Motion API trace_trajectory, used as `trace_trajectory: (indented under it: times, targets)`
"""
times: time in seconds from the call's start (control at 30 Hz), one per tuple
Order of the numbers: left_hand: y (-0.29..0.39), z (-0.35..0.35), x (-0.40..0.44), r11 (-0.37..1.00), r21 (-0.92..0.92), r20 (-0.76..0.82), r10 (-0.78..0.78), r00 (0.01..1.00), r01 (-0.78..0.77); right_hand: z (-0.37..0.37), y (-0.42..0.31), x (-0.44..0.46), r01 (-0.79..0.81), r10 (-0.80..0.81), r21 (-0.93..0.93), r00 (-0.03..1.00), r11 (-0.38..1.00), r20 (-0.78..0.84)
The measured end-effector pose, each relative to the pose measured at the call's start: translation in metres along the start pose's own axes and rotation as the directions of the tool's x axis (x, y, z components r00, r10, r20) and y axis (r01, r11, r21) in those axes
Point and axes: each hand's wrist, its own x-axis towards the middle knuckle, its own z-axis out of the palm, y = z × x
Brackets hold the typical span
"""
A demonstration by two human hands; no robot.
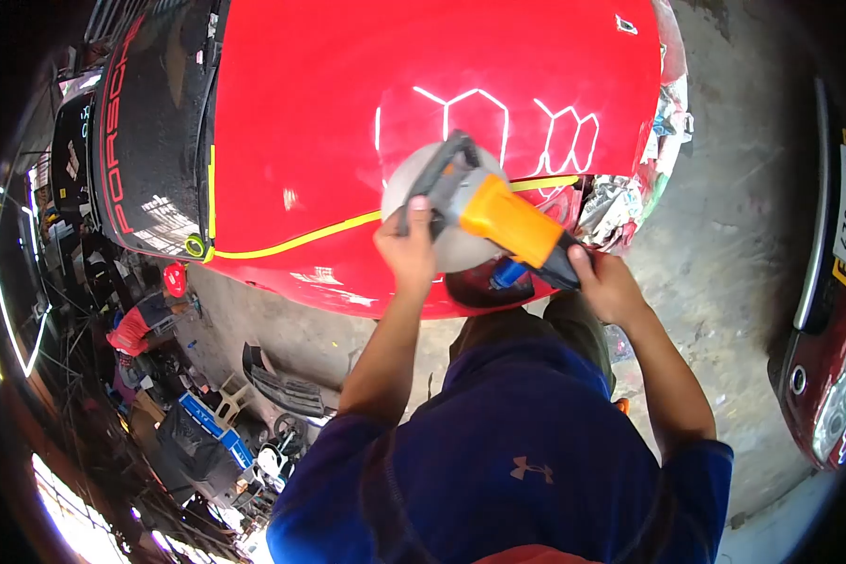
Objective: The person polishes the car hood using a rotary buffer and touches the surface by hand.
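Observation:
A yellow and black car polisher [512,223] is over the red car hood [329,122], its round white pad [406,179] at the hood's near side. My left hand [409,246] is closed around the black front handle. My right hand [613,287] grips the black rear end of the tool. Yellow masking tape [301,241] runs along the edge between hood and fender. Whether the pad touches the paint, I cannot tell.
Crumpled plastic and paper [614,209] cover the car's front. The windshield [155,122] is on the left. A dark red car [822,399] stands at right. Another person [141,320] bends near clutter at left. A black car part [287,387] lies on the floor.

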Motion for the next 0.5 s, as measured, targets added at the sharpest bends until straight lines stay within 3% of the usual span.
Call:
trace_trajectory:
  times: [0.13,0.2,0.3,0.4,0.5]
  targets:
    - [0.002,0.081,-0.014,0.991,0.076,0.142,0.102,0.985,-0.113,-0.031,0.069,-0.015,-0.033,0.047,0.110,0.991,0.993,-0.125]
    - [0.014,0.119,-0.024,0.999,0.038,0.272,0.022,0.962,-0.034,-0.050,0.106,-0.024,-0.119,0.142,0.149,0.977,0.982,-0.159]
    - [0.005,0.170,-0.034,0.998,-0.041,0.313,0.064,0.948,-0.054,-0.073,0.121,-0.040,-0.245,0.287,0.244,0.945,0.938,-0.156]
    - [0.003,0.182,-0.037,0.998,-0.050,0.345,0.040,0.938,-0.024,-0.078,0.121,-0.047,-0.304,0.347,0.254,0.927,0.918,-0.145]
    - [0.013,0.157,-0.033,0.998,-0.061,0.316,0.039,0.948,-0.020,-0.067,0.113,-0.041,-0.238,0.276,0.248,0.953,0.939,-0.128]
